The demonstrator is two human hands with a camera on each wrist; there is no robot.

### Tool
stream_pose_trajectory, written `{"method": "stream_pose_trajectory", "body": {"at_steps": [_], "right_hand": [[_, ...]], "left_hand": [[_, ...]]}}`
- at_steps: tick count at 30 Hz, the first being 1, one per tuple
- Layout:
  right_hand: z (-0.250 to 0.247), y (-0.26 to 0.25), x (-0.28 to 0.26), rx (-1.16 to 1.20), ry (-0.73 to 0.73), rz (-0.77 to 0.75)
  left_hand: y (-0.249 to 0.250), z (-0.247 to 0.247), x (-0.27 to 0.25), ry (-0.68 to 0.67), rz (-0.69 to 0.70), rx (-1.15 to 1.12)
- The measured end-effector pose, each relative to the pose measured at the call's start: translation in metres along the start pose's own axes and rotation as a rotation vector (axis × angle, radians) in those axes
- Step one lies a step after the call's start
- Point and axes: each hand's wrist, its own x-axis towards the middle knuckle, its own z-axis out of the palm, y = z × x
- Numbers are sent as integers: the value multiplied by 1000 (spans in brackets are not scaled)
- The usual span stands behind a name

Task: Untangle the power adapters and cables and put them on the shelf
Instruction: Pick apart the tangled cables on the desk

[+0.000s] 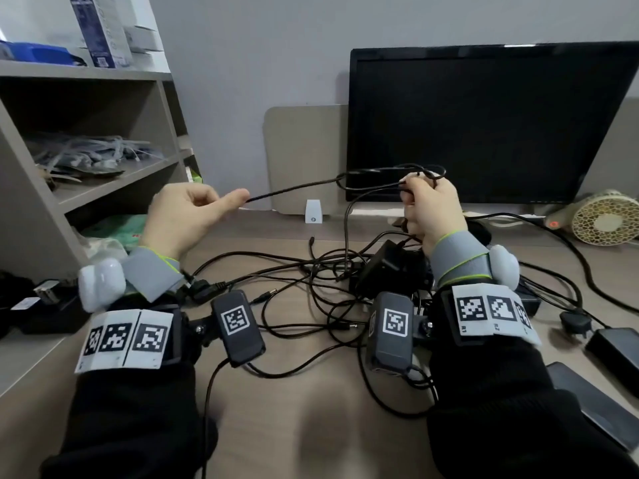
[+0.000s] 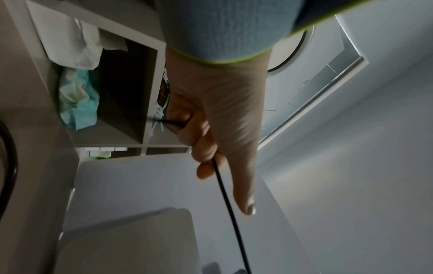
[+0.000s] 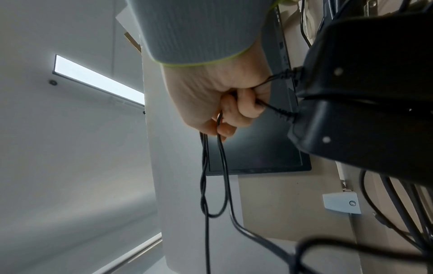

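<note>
A thin black cable (image 1: 294, 189) is stretched in the air between my two hands, above the desk. My left hand (image 1: 193, 216) grips one end with curled fingers, thumb pointing along it; the left wrist view shows the cable (image 2: 225, 194) leaving the curled fingers (image 2: 203, 148). My right hand (image 1: 432, 205) holds several loops of the same cable (image 3: 220, 166) in a fist in front of the monitor. A black power adapter (image 1: 390, 267) lies under the right wrist and appears close up as a black adapter (image 3: 365, 103) in the right wrist view. A tangle of black cables (image 1: 321, 299) covers the desk.
The grey shelf unit (image 1: 114, 188) stands at the left, with cable ties and bags on its boards. A black monitor (image 1: 484, 122) stands behind, a small fan (image 1: 601, 219) at the right. More black adapters (image 1: 615, 350) and a phone (image 1: 594, 402) lie at the right edge. A white block (image 1: 314, 211) sits mid-desk.
</note>
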Motion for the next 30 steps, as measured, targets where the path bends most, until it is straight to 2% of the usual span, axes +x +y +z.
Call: {"method": "stream_pose_trajectory", "body": {"at_steps": [3, 5, 8, 10, 12, 20, 24, 27, 30], "right_hand": [[8, -6, -8, 16, -75, 40], [13, -8, -13, -73, -178, 34], [16, -6, -18, -239, -351, -20], [17, -6, -21, -239, -445, -28], [18, -7, -24, -213, -512, -31], [27, -3, -27, -191, -502, -126], [29, 0, -27, -159, -474, -172], [29, -1, -27, -138, -494, -148], [33, -3, -29, -166, -479, -95]], "left_hand": [[15, 13, -1, -169, -40, -102], [33, 23, -4, -257, -17, -149], [51, 34, -6, -309, 16, -194], [53, 40, -7, -313, 47, -174], [52, 44, -9, -330, 22, -189], [62, 48, -17, -470, 3, -334], [63, 50, -19, -489, -5, -329], [62, 51, -18, -498, 0, -302], [63, 52, -19, -439, 43, -260]]}}
